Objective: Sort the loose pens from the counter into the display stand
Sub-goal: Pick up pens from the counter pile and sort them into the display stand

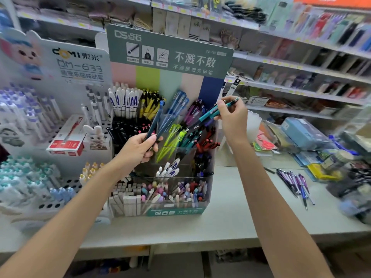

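Shop shelves [301, 67] blur behind a pale worktop [230, 217]. Between the hands stands the display stand [176, 211]. Here the left hand [138, 147] grips dark blue pens [155, 119] (two, perhaps); the right hand [232, 117] pinches a teal pen [208, 113] over it. Loose pens [295, 183] lie well right of the right hand.

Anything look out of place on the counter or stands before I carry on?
Yes. A loose pile of purple pens lies fanned on the counter right of the display stand, not yet sorted. A red box rests tilted across the white pen rack on the left.
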`<state>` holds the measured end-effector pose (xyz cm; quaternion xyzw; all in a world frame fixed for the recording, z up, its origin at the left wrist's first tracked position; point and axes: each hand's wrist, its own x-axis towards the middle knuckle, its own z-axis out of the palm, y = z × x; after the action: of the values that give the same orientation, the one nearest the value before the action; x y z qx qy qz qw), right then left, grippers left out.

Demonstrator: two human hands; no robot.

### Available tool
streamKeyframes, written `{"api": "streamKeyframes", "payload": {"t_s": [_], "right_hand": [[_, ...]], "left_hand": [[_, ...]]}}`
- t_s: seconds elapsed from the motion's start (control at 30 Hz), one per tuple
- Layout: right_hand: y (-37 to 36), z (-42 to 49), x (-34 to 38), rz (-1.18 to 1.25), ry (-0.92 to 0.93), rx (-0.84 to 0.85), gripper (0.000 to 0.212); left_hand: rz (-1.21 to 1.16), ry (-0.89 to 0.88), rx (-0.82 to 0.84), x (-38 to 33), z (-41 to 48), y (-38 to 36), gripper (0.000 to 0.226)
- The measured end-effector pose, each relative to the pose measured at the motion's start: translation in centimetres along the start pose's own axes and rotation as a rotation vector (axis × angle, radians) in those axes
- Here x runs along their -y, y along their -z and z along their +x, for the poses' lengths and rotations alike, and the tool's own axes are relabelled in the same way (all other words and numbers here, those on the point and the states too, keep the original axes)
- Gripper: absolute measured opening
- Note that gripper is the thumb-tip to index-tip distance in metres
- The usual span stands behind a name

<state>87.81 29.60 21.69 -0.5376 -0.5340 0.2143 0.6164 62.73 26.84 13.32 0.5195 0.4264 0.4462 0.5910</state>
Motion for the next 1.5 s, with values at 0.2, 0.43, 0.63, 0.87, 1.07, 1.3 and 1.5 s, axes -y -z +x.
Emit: {"api": "streamKeyframes", "payload": {"t_s": [0.2, 0.43, 0.63, 0.87, 1.07, 1.3, 1.5], "right_hand": [[-1.2, -0.5, -3.0, -0.241, 0.016, 0.020, 0.005], [-4.6, -1.5, -5.4, -0.376, -0.057, 0.366, 0.012], [-4.2, -1.6, -5.7, -0.447, 0.220, 0.348, 0.019], [-3.8, -1.1, -5.8, -0.631, 0.273, 0.553, 0.041], [-3.8, -2.0, -5.9, -0.468, 0.226, 0.341, 0.033], [-3.9, -1.9, -5.9, -0.499, 0.210, 0.356, 0.042], [-4.8, -2.8, -6.9, -0.694, 0.330, 0.472, 0.065]], "left_hand": [[-0.017, -0.033, -0.020, -0.2, 1.2, -1.7, 0.021], [0.004, -0.008, -0.035, 0.3, 1.8, -1.7, 0.022], [-0.018, -0.003, -0.037, 0.8, 2.0, -1.2, 0.023], [-0.051, 0.027, 0.011, 1.1, 1.5, -1.7, 0.031], [-0.135, 0.057, -0.003, 0.7, 0.8, -1.5, 0.029], [-0.102, 0.052, -0.021, 0.5, 0.1, -1.1, 0.026], [-0.072, 0.052, -0.030, 0.7, -0.4, -1.3, 0.023]]}}
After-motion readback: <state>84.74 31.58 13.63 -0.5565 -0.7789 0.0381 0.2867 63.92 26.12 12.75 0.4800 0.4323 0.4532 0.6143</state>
